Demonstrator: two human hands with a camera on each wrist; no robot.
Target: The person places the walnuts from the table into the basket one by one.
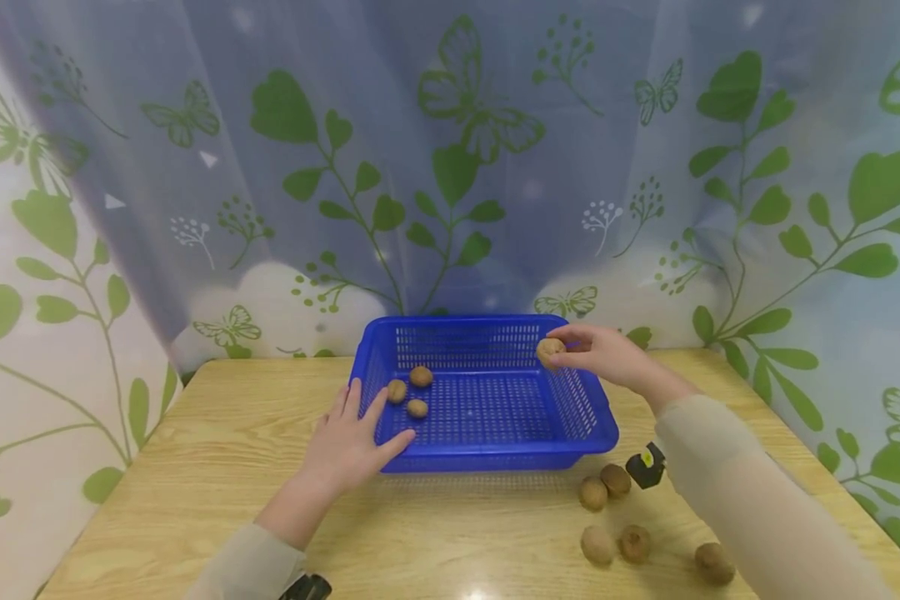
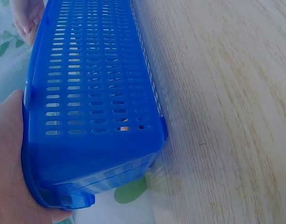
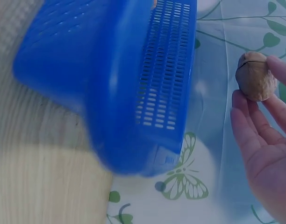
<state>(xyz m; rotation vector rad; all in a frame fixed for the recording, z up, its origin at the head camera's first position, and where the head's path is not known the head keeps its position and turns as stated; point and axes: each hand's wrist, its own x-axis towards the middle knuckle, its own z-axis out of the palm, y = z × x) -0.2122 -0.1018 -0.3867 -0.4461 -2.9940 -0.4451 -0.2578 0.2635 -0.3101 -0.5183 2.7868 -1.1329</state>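
A blue plastic basket (image 1: 487, 446) with slotted walls stands on the table, and three walnuts (image 1: 421, 377) lie at the left of its floor. Over its right end my right hand (image 1: 607, 357) pinches another walnut (image 1: 551, 352) between thumb and fingertips. The right wrist view shows that walnut (image 3: 256, 77) with a dark crack across its shell, apart from the basket (image 3: 164, 74). My left hand (image 1: 351, 442) rests on the basket's front left corner, fingers spread and fairly straight over the rim. Seen from the left wrist, the hand (image 2: 10, 158) touches the rim.
Several walnuts (image 1: 597, 546) lie on the wooden table (image 1: 217, 467) in front of the basket's right end, near my right forearm. A black wrist mount (image 1: 647, 465) sits beside the right sleeve. Behind the basket hangs a curtain (image 1: 390, 208) with leaves and butterflies.
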